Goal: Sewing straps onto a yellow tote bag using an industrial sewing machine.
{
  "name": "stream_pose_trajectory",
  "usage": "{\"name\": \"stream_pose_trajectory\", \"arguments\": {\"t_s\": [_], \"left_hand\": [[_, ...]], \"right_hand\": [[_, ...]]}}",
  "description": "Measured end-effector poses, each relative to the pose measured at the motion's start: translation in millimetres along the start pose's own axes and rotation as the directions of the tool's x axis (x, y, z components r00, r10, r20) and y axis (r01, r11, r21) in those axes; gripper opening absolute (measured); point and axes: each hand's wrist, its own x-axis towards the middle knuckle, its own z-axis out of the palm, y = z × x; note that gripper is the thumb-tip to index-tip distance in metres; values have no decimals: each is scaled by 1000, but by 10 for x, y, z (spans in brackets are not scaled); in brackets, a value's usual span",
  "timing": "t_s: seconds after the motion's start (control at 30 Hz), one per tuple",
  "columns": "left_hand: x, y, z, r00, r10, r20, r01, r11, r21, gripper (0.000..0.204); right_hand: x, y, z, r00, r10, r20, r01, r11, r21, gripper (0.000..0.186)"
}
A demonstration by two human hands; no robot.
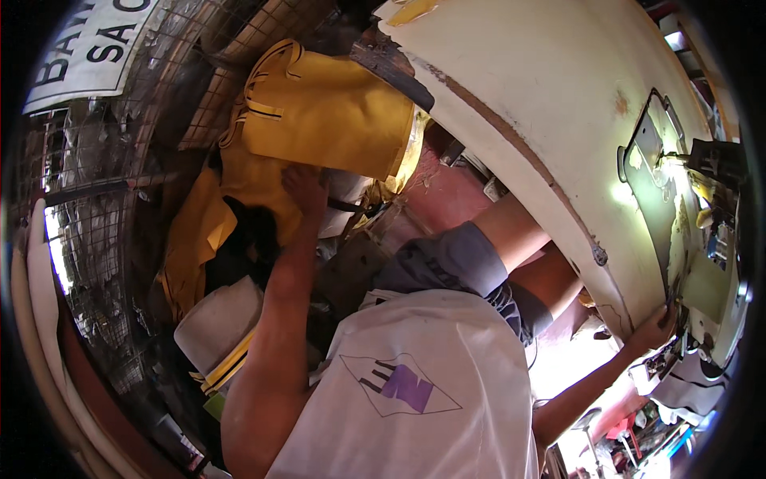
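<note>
A yellow bag [327,112] with thin looped handles stands at the upper middle. Below it hangs more yellow sheet material [203,239]. My left hand [303,188] reaches down to the bag's lower edge, its fingers stretched against the yellow material in shadow. Far to the right, my right hand [656,329] is at the near edge of the cream tabletop [527,88], beside a sewing machine [710,239]. Its fingers are mostly hidden there. The machine's lamp lights a metal plate [650,148] set in the top.
Wire mesh [88,199] runs along the left, with a white sign [92,52] above. Left of my knees are a dark furry-looking shape [255,235] and a pale rounded object [219,323]. The worn table edge [511,148] curves over my legs. Clutter [638,447] lies at the lower right.
</note>
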Motion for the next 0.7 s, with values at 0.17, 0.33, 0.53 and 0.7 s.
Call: {"name": "stream_pose_trajectory", "arguments": {"t_s": [0.17,0.33,0.53,0.7], "left_hand": [[132,63,-48,995,-102,-6,102,994,28,60],[100,-11,11,995,-56,-83,51,997,-54,45],[195,-328,73,999,-5,-33,-6,944,-330,29],[360,-300,-606,998,57,-36,-67,810,-582,25]], "right_hand": [[-16,66,-19,999,47,2,-47,998,33,32],[8,37,-38,1000,0,2,0,999,38,32],[13,77,38,999,12,-34,-12,1000,4,29],[-13,170,70,996,-58,-66,63,995,72,29]]}}
